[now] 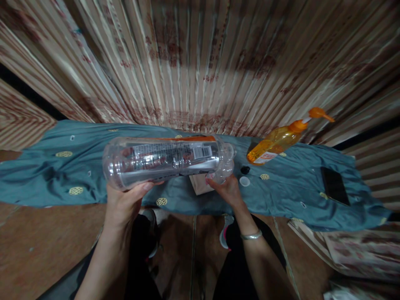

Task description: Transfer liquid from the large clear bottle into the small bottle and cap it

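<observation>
A large clear plastic bottle (162,160) with a printed label and barcode lies on its side in the air, its neck toward the right. My left hand (126,202) is closed around its lower left end from below. My right hand (228,189) is closed on a small clear plastic container (225,171), held right under the large bottle's neck. Whether the two touch is hard to make out. A black cap (245,170) and a white round cap (244,181) rest on the cloth just right of my right hand.
An orange pump bottle (271,143) stands at the right on the blue-green cloth (78,171). Farther right lies a dark flat phone-like object (335,186). Under the bottle is a beige folded piece (200,186). A striped curtain (193,62) hangs behind.
</observation>
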Demonstrator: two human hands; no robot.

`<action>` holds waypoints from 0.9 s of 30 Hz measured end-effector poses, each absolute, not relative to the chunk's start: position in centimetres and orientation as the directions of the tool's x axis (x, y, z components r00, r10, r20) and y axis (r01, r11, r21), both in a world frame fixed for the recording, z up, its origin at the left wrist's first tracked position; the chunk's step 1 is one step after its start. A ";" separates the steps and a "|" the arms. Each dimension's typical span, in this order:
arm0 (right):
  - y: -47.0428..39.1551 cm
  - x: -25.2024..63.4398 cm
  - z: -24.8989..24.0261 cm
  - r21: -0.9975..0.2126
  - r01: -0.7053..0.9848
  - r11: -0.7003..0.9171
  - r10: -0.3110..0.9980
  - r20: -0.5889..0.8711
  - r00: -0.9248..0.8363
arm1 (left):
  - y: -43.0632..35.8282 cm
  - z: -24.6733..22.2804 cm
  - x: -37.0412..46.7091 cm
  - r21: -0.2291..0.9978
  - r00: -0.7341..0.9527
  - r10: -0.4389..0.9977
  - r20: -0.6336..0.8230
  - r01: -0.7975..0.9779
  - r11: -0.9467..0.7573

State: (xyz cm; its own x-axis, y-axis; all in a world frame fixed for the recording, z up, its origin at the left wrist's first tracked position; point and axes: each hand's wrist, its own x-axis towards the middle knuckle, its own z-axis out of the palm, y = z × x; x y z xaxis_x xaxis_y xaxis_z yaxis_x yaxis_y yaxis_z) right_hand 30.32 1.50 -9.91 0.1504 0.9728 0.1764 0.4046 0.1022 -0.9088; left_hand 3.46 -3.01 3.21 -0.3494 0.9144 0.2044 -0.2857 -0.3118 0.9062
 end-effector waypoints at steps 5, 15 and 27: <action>1.4 30.3 -9.9 -0.911 0.401 0.098 0.974 0.170 0.148 | -3.1 3.4 3.5 0.908 -0.363 0.910 0.203 -0.278 -0.313; 1.5 30.2 -9.8 -0.910 0.405 0.087 0.972 0.166 0.164 | -2.9 3.0 3.3 0.903 -0.356 0.905 0.235 -0.265 -0.339; 1.5 30.2 -9.7 -0.900 0.425 0.100 0.967 0.189 0.172 | -2.9 3.0 3.4 0.899 -0.349 0.908 0.232 -0.280 -0.337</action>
